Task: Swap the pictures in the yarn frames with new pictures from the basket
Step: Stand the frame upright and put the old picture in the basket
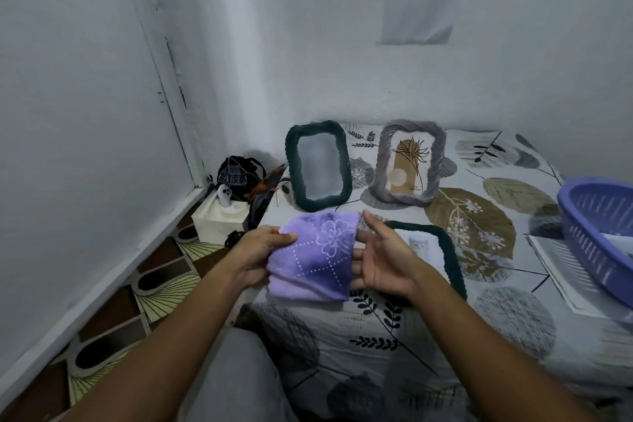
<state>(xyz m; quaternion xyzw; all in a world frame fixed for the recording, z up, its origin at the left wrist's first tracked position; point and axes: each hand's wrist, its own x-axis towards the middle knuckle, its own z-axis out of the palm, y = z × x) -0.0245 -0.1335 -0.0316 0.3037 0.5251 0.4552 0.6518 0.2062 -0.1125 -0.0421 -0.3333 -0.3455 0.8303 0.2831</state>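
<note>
I hold a folded purple cloth (313, 255) between both hands, above the near edge of the bed (394, 346). My left hand (255, 252) grips its left side, thumb on top and fingers curled beneath. My right hand (380, 260) lies open, palm turned inward, its straight fingers touching the cloth's right edge.

Judgement on the step: the cloth looks meant for wiping a frame before a picture goes in. To do it well I would keep the cloth folded as a pad, take it in one hand, steady the frame with the other, and wipe the pane lightly so a standing frame does not tip backward.

Task items:
- Dark green frame (319, 166) stands upright near the wall, long axis vertical, face toward me and tipped slightly back. Its pane looks blank and grey; I cannot tell whether a picture sits behind it.
- Grey frame (409, 163) stands just beside it to the right, also portrait, facing me, holding a plant drawing.
- A third frame (442, 250) lies flat on the bed behind my right hand, face up, long axis running away from me; a pale picture shows inside.
- Purple basket (592, 236) sits at the right edge, partly out of view, resting on a sheet of paper (551, 267).
</note>
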